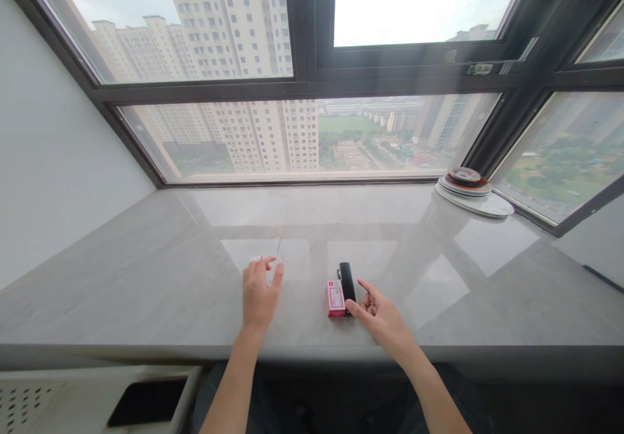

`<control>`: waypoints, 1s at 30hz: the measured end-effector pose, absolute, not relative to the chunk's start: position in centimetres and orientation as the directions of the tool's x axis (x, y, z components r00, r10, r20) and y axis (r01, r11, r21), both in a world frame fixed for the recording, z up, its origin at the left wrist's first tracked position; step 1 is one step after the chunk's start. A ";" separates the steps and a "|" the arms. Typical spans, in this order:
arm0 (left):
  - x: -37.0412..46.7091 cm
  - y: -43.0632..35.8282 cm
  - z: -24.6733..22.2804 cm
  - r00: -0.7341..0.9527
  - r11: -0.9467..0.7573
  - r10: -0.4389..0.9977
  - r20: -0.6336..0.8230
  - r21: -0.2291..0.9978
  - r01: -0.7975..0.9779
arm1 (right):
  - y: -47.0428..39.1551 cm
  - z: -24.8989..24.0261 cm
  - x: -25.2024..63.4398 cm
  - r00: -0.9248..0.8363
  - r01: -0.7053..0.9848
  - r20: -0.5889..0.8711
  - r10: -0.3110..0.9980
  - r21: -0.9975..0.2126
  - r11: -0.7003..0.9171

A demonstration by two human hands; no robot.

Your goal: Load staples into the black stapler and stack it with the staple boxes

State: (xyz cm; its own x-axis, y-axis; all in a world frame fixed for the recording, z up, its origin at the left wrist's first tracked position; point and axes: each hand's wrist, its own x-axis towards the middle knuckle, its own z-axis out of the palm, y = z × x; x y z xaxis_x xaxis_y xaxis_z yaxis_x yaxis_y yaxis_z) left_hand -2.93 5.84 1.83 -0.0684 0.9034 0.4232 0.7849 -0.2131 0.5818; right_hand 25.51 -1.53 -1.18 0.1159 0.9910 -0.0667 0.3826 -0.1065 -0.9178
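Observation:
A black stapler (348, 279) lies on the grey stone sill, its length pointing toward the window. Against its left side sits a small red-and-white box (336, 296), or a short stack of them. My right hand (383, 322) is just right of the stapler, index finger and thumb apart; the thumb tip is at the stapler's near end, and I cannot tell if it touches. To the left, my left hand (259, 297) hovers low over the sill with fingers curved and spread. A small white-and-red item (256, 258) shows beyond its fingertips, mostly hidden.
Several stacked round plates or mats (470, 190) lie in the far right corner by the window frame (302, 89). A white wall (63, 148) bounds the left. Below the sill's front edge, a pale unit (92, 388) with a dark rectangular recess stands at lower left.

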 end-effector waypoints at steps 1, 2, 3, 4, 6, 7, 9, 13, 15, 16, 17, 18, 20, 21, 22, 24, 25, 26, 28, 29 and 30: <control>-4.8 6.6 1.8 -0.242 -0.022 0.893 0.380 0.573 0.819 | -1.9 -1.1 25.6 0.097 0.408 -0.071 0.993 -0.907 -0.104; -6.3 7.4 1.8 -0.334 0.121 0.895 0.294 0.560 0.819 | -2.1 -1.1 25.6 0.075 0.437 -0.076 0.994 -0.894 -0.101; -7.4 8.2 1.7 -0.345 0.156 0.904 0.253 0.556 0.816 | -2.2 -0.9 25.6 0.053 0.468 -0.082 0.995 -0.878 -0.097; -7.9 8.8 1.5 -0.341 0.175 0.915 0.217 0.548 0.818 | -2.2 -0.7 25.5 0.037 0.504 -0.083 0.996 -0.859 -0.090; -7.3 9.6 1.2 -0.244 0.108 0.953 0.178 0.553 0.826 | -1.8 -0.1 25.4 0.000 0.569 -0.081 0.997 -0.820 -0.067; -6.1 9.8 1.0 -0.186 0.061 0.968 0.169 0.558 0.827 | -1.6 0.2 25.3 -0.023 0.589 -0.080 0.997 -0.807 -0.051; -2.9 9.9 0.6 -0.059 -0.042 0.986 0.155 0.575 0.817 | -1.0 1.0 25.1 -0.074 0.601 -0.079 0.994 -0.799 -0.019; 3.8 9.1 0.1 0.150 -0.213 0.977 0.153 0.611 0.763 | -0.6 2.1 24.6 -0.143 0.585 -0.062 0.988 -0.810 0.033; 5.8 8.4 -0.1 0.185 -0.243 0.970 0.158 0.621 0.745 | -0.6 2.3 24.4 -0.154 0.589 -0.047 0.987 -0.807 0.053; 6.4 8.1 -0.2 0.187 -0.246 0.969 0.160 0.625 0.741 | -0.6 2.3 24.3 -0.158 0.587 -0.041 0.987 -0.807 0.061; 6.7 7.8 -0.3 0.184 -0.245 0.969 0.162 0.629 0.738 | -0.6 2.3 24.3 -0.160 0.583 -0.034 0.986 -0.810 0.066; 6.9 7.5 -0.4 0.177 -0.242 0.970 0.165 0.633 0.735 | -0.5 2.3 24.3 -0.162 0.575 -0.029 0.986 -0.815 0.070; 6.9 7.0 -0.5 0.161 -0.234 0.972 0.172 0.641 0.731 | -0.4 2.1 24.3 -0.165 0.562 -0.022 0.986 -0.824 0.076; 6.9 6.8 -0.5 0.150 -0.229 0.973 0.177 0.644 0.730 | -0.4 2.1 24.3 -0.163 0.563 -0.019 0.987 -0.823 0.077; 6.8 6.7 -0.5 0.138 -0.223 0.974 0.181 0.646 0.730 | -0.4 2.0 24.3 -0.157 0.567 -0.017 0.987 -0.821 0.076; 6.8 6.5 -0.5 0.116 -0.211 0.976 0.186 0.648 0.732 | -0.4 2.1 24.4 -0.150 0.567 -0.022 0.988 -0.821 0.067; 6.8 6.5 -0.5 0.106 -0.204 0.977 0.188 0.649 0.733 | -0.5 2.2 24.4 -0.156 0.556 -0.032 0.987 -0.829 0.061; 6.8 6.4 -0.5 0.097 -0.198 0.977 0.188 0.649 0.735 | -0.6 2.3 24.4 -0.168 0.539 -0.045 0.985 -0.841 0.053; 6.9 6.4 -0.5 0.086 -0.191 0.978 0.191 0.649 0.736 | -0.7 2.6 24.5 -0.191 0.496 -0.062 0.980 -0.867 0.042; 6.9 6.4 -0.6 0.083 -0.190 0.978 0.192 0.648 0.737 | -0.7 2.7 24.4 -0.195 0.482 -0.059 0.979 -0.875 0.043; 6.9 6.5 -0.6 0.080 -0.189 0.978 0.194 0.648 0.738 | -0.7 2.8 24.4 -0.190 0.478 -0.050 0.980 -0.877 0.048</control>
